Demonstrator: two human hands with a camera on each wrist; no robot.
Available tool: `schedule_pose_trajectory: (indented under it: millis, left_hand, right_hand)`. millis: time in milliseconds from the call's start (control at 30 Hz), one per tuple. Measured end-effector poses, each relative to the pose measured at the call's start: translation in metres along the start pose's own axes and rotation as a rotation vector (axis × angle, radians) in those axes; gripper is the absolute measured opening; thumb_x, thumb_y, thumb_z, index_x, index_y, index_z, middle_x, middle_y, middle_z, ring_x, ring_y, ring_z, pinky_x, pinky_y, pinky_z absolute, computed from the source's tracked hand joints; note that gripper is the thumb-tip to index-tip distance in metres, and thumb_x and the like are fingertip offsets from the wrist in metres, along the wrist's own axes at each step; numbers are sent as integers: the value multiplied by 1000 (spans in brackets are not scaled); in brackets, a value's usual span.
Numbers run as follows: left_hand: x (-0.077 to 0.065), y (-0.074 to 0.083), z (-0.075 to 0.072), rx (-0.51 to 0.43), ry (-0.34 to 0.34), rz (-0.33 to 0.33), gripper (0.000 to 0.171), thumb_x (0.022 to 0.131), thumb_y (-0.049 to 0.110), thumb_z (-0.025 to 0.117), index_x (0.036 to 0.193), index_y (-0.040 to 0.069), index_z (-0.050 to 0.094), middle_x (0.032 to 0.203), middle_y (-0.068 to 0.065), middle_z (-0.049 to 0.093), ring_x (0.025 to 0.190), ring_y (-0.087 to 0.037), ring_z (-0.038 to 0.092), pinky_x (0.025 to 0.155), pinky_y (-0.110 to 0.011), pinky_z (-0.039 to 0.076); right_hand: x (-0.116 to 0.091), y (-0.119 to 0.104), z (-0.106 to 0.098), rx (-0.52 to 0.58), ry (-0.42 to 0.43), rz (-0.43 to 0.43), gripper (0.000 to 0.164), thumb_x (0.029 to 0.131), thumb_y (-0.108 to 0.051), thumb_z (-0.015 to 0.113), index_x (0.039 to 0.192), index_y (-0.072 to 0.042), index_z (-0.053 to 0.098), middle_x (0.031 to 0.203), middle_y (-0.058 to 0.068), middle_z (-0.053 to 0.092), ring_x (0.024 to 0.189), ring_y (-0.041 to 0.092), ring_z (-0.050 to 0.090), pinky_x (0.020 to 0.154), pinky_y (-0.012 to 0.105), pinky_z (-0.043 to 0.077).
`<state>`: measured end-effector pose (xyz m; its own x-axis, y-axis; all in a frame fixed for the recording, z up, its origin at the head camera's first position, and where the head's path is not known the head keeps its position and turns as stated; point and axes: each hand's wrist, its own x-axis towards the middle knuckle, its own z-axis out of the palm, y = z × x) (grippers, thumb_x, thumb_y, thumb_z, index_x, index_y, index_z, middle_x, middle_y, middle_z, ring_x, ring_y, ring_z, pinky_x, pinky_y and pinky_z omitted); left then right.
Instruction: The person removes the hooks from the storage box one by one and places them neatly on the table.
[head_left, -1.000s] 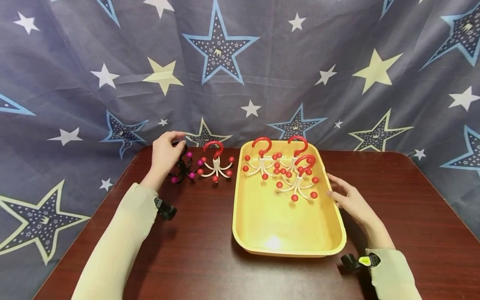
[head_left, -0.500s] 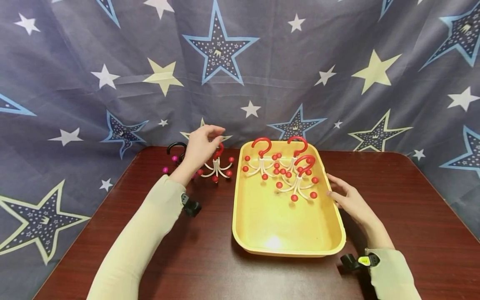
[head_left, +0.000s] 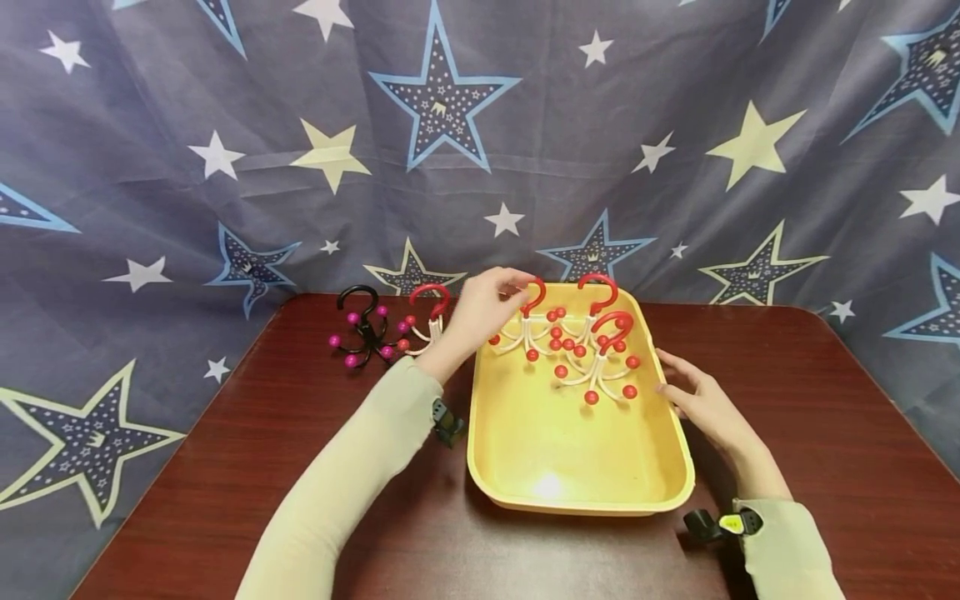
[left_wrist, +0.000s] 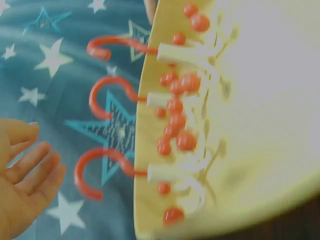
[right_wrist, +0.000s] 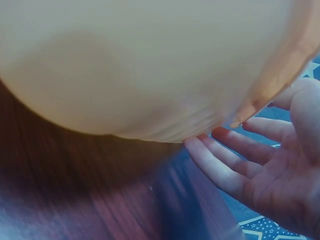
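My left hand [head_left: 480, 312] hovers over the left rim of a yellow tray [head_left: 555, 450]. In the left wrist view its relaxed fingers are apart from the nearest red hook [left_wrist: 80, 172] and hold nothing. Three white multi-arm hook hangers with red hooks and ball tips stand in the tray: a left one [head_left: 527, 329], a back one [head_left: 592, 310] and a front one [head_left: 597, 371]. My right hand [head_left: 701, 400] touches the tray's right side, its fingers [right_wrist: 215, 167] mostly straight against the outer wall in the right wrist view.
Left of the tray stand a black hook hanger with magenta balls [head_left: 367, 333] and another red-and-white one [head_left: 431, 321], partly hidden by my left hand and arm. A star-patterned cloth [head_left: 450, 200] hangs behind the brown table [head_left: 247, 467].
My left hand has moved right, from the black hanger past the red-and-white one to the tray's left hanger. The right hand, tray and hangers have stayed in place.
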<state>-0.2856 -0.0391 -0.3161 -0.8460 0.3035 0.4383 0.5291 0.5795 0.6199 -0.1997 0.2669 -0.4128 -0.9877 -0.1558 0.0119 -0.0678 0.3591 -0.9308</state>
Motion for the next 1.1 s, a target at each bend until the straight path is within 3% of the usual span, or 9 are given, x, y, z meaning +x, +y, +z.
schedule_pose_trajectory:
  millis: [233, 633, 833, 1100]
  left_hand:
    - [1, 19, 32, -39, -123, 28, 27, 85, 16, 63, 111, 12, 65, 101, -2, 67, 87, -12, 64, 73, -21, 49]
    - [8, 42, 64, -22, -272, 16, 38, 85, 27, 64, 119, 11, 60, 109, -3, 65, 95, -12, 60, 78, -20, 47]
    - [10, 49, 75, 55, -276, 36, 36, 86, 23, 63, 119, 10, 60, 107, -2, 66, 94, -12, 61, 80, -19, 46]
    - [11, 50, 80, 95, -254, 30, 29, 87, 16, 60, 116, 14, 63, 104, 1, 68, 90, -8, 62, 70, -15, 44]
  right_hand:
    - [-1, -1, 0, 23, -3, -17, 58, 90, -10, 51, 142, -1, 26, 119, 30, 44, 79, 8, 60, 64, 27, 53]
    - [-2, -2, -2, 31, -3, -4, 58, 90, -9, 50, 142, -3, 25, 120, 30, 43, 80, 9, 60, 64, 27, 53]
    - [-1, -1, -2, 20, 2, 2, 57, 90, -9, 50, 142, -3, 26, 120, 29, 44, 81, 9, 60, 65, 28, 53]
    - [-2, -2, -2, 27, 0, -8, 58, 90, -10, 51, 142, -3, 25, 121, 30, 44, 81, 8, 60, 64, 28, 53]
